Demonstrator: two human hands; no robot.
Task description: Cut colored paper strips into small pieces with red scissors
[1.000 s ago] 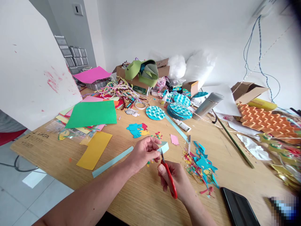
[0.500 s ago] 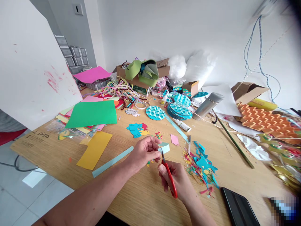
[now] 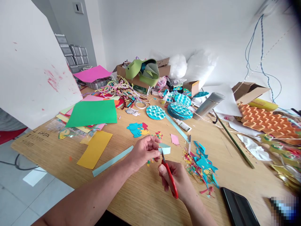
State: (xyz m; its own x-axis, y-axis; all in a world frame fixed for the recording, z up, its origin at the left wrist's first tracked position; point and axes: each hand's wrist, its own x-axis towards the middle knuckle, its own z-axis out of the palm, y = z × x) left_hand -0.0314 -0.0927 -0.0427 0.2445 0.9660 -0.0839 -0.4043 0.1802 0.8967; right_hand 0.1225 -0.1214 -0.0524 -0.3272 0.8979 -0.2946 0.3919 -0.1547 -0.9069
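Note:
My left hand (image 3: 143,152) pinches a small light-blue paper piece (image 3: 165,148) just above the wooden table (image 3: 141,194). My right hand (image 3: 178,182) grips red-handled scissors (image 3: 169,175), whose blades point up at the edge of that paper piece. A long light-blue paper strip (image 3: 112,161) lies on the table left of my left hand. A pile of colourful paper scraps (image 3: 201,166) sits right of my hands.
Green (image 3: 92,113), yellow (image 3: 94,149) and pink paper sheets lie at the left. Teal scalloped discs (image 3: 179,110), a blue fish cut-out (image 3: 136,129), a grey cylinder (image 3: 208,105), an orange folded sheet (image 3: 265,121) and boxes crowd the back. A dark tablet (image 3: 238,207) lies near the front right edge.
The small blue paper piece has turned a little in my left fingers, and the scissors have shifted slightly against it. Both hands stay in the same place.

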